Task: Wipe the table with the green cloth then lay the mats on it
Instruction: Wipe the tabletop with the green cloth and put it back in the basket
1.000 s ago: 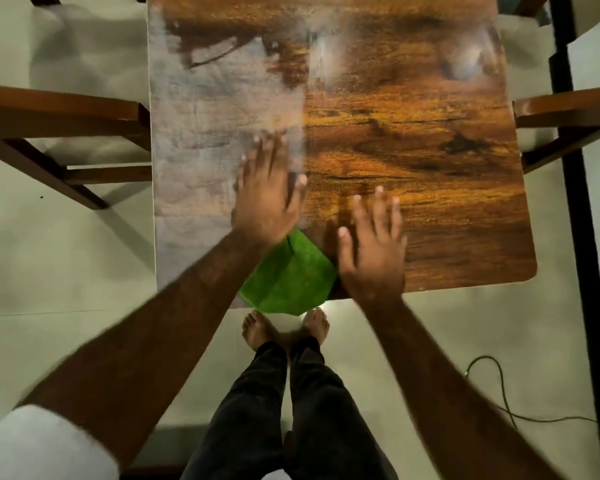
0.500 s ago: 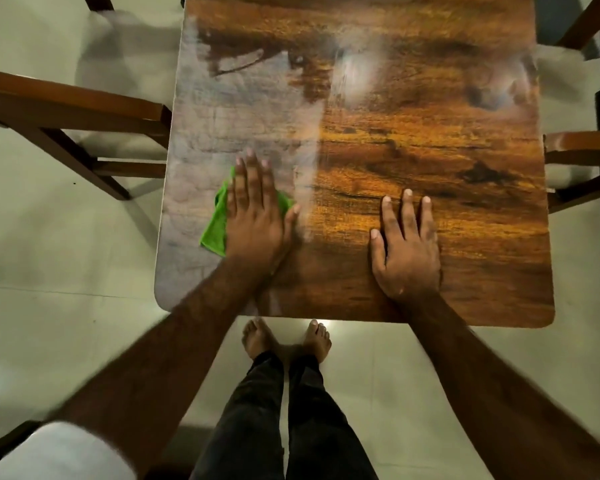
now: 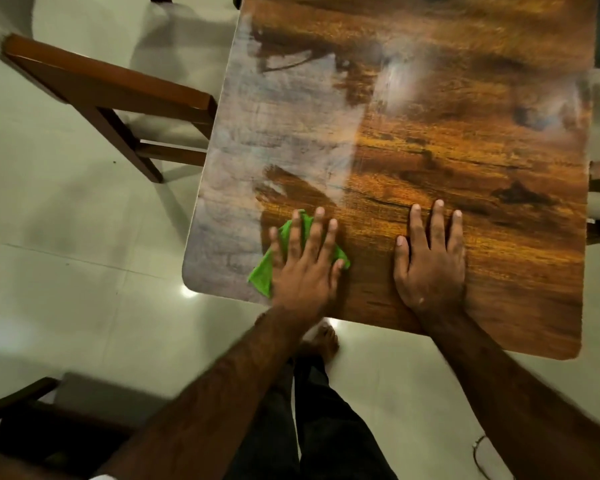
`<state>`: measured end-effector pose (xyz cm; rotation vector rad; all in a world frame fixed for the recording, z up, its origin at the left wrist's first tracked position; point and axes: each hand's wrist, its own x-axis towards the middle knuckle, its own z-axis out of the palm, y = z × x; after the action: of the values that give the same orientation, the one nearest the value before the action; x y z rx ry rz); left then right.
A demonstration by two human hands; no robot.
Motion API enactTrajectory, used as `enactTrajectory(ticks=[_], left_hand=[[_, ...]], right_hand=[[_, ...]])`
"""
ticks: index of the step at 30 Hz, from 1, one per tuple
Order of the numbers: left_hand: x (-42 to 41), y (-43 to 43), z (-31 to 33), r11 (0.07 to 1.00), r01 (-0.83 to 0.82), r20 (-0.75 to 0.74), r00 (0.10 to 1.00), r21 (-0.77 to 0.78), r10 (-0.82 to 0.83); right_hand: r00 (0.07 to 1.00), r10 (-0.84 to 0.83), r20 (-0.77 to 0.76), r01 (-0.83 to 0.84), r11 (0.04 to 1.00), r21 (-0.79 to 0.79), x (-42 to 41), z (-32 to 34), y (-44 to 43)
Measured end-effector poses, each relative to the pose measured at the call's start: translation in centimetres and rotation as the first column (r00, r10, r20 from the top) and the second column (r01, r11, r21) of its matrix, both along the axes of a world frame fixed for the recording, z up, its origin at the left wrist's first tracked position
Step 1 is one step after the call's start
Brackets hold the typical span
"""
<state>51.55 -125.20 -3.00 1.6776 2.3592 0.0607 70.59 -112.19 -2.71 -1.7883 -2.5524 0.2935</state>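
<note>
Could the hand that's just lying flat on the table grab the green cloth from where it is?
Probably yes. The right hand lies flat on the table, apart from the green cloth, with only bare wood between them. But the left hand presses down on the cloth, so it would have to lift first.

A wood-grain table with a glossy, smooth top that shows pale glare and hazy smears along its left side. A soft green cloth, matt and creased, lies on it. Chairs of polished brown wood stand on a shiny, pale tiled floor.
</note>
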Motion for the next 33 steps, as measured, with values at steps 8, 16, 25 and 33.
enactTrajectory(ticks=[8, 16, 25, 33], left_hand=[[-10.9, -2.9, -0.1, 0.929, -0.37, -0.05, 0.928, -0.023, 0.369], [2.2, -2.4, 0.3, 1.0, -0.015, 0.079, 0.997, -0.004, 0.015], [-14.8, -7.4, 0.4, 0.968, -0.247, 0.031, 0.968, -0.038, 0.248], [-18.2, 5.5, 0.3, 0.962, -0.273, -0.007, 0.962, 0.002, 0.273]], right_hand=[[1.0, -0.01, -0.009, 0.01, 1.0, 0.03, -0.2, 0.0, -0.2], [1.0, -0.013, -0.028, 0.014, 0.998, 0.056, -0.4, -0.2, -0.6], [0.999, 0.001, -0.036, 0.0, 0.999, 0.043, -0.3, -0.2, -0.5], [1.0, -0.009, -0.01, 0.009, 0.999, 0.033, -0.2, -0.6, -0.3]])
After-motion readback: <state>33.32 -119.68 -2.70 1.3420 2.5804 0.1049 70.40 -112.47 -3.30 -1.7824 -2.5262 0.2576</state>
